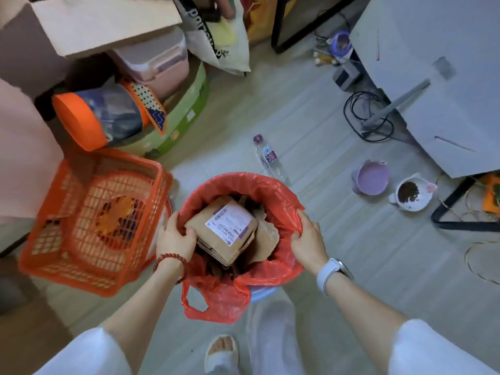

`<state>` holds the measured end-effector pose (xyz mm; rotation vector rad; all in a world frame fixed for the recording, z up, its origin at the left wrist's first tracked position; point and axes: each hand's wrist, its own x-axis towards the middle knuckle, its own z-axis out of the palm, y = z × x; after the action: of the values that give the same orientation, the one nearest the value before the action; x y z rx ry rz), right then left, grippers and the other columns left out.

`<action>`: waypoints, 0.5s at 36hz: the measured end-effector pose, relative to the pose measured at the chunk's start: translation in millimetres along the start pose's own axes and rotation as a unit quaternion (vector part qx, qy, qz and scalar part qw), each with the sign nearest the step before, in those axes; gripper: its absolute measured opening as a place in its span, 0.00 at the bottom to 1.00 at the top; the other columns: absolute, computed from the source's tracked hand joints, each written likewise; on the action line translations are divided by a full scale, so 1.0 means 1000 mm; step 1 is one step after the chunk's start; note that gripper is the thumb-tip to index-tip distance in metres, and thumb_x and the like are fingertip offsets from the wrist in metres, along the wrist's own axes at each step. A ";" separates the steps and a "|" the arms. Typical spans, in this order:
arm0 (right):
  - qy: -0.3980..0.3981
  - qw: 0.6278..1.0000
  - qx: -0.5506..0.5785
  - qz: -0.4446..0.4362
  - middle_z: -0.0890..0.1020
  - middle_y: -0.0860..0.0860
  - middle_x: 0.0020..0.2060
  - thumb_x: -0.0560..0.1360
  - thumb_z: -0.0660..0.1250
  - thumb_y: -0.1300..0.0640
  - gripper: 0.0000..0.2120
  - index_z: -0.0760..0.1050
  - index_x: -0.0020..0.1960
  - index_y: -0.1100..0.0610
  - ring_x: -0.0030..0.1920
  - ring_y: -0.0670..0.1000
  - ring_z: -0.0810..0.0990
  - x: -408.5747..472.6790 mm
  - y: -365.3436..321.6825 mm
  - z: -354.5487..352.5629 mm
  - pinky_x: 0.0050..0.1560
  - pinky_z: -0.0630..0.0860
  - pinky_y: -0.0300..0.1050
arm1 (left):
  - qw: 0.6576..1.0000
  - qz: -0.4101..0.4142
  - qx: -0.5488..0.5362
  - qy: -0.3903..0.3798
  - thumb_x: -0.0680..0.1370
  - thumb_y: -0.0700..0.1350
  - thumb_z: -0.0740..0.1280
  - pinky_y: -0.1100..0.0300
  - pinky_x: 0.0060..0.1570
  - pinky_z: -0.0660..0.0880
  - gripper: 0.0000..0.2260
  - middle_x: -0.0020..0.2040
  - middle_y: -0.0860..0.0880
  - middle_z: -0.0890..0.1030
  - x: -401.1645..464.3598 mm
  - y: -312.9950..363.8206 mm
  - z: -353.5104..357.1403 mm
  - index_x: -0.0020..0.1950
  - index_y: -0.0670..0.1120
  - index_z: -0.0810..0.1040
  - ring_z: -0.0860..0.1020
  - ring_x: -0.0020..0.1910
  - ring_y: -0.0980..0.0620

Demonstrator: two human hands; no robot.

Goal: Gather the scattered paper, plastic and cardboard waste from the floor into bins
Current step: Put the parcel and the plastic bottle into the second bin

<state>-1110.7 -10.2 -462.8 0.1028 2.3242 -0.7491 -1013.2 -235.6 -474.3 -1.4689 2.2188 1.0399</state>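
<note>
Head view: both hands grip the red bag's rim on the cardboard-filled bin (240,182), left hand (174,235) and right hand (307,239) with fingers curled on plastic. The plastic bottle (269,158) lies on the floor just beyond the bin, nearer the right hand, long axis running away, cap pointing away and slightly left.

Both arms outstretched downward, left hand (174,234) and right hand (307,236) with fingers curled, gripping.
</note>
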 end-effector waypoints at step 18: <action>-0.003 0.999 -0.032 0.026 0.70 0.52 0.67 0.79 0.54 0.54 0.20 0.62 0.71 0.50 0.64 0.57 0.71 0.173 -0.039 0.075 0.59 0.68 0.49 | 0.989 -0.046 0.116 0.074 0.76 0.53 0.60 0.44 0.66 0.60 0.25 0.67 0.39 0.65 0.182 0.024 0.053 0.72 0.50 0.61 0.62 0.66 0.38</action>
<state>-1209.2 -104.7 -598.8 0.1321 2.3287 -0.6487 -1122.9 -316.5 -608.2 -1.5704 2.2561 0.6379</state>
